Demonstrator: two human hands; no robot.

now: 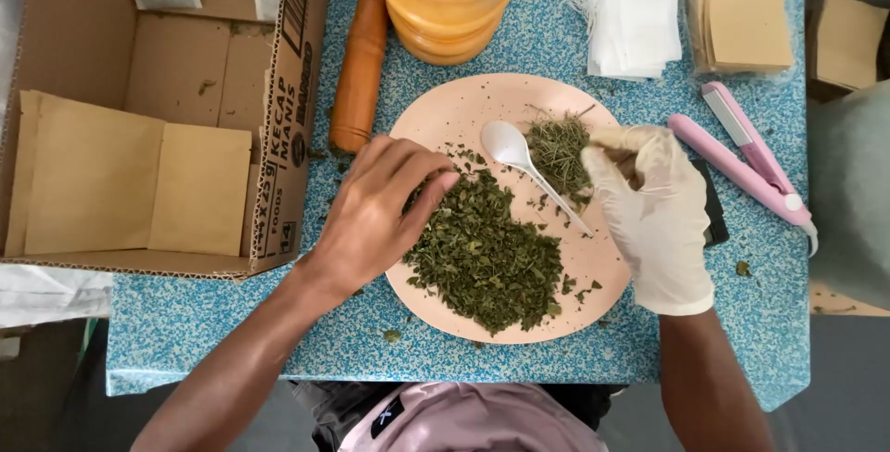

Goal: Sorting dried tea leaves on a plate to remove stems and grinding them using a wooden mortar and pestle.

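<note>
Worktop (pixel 185 322) speckled blue carries a cardboard box (pixel 278 137) at the left and a round pink plate (pixel 464 109) heaped with dried green leaves (pixel 482 257). Bare left hand (pixel 375 216) pinches into those leaves, fingertips closed on a few; gloved right hand (pixel 654 220) grips a white plastic spoon (pixel 519 160) whose bowl lies beside a smaller pile of paler herbs (pixel 559 151)

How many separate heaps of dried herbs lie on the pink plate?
2. A large heap of dark green crushed leaves lies at the plate's lower middle, under the left hand. A smaller heap of paler stemmy herbs lies upper right, beside the gloved right hand.
</note>
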